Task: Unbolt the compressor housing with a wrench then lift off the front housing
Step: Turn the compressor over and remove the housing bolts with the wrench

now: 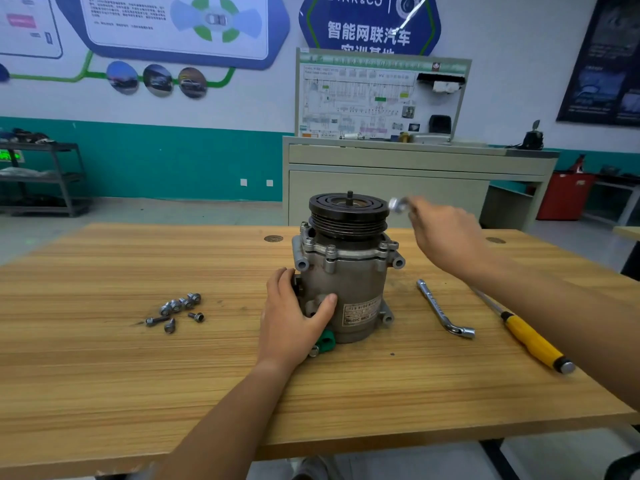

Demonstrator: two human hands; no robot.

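A grey metal compressor (346,282) stands upright midway across a light wooden table (104,358), with a black grooved pulley (348,216) on top. To its left lie loose silver bolts (176,310) in a cluster; a silver L-shaped socket wrench (443,310) lies to its right and a yellow-handled screwdriver (533,341) further right. The left hand (294,317) grips its near left side; the right hand (446,233), holding a blurred silver wrench (398,205), is raised just right of the pulley.
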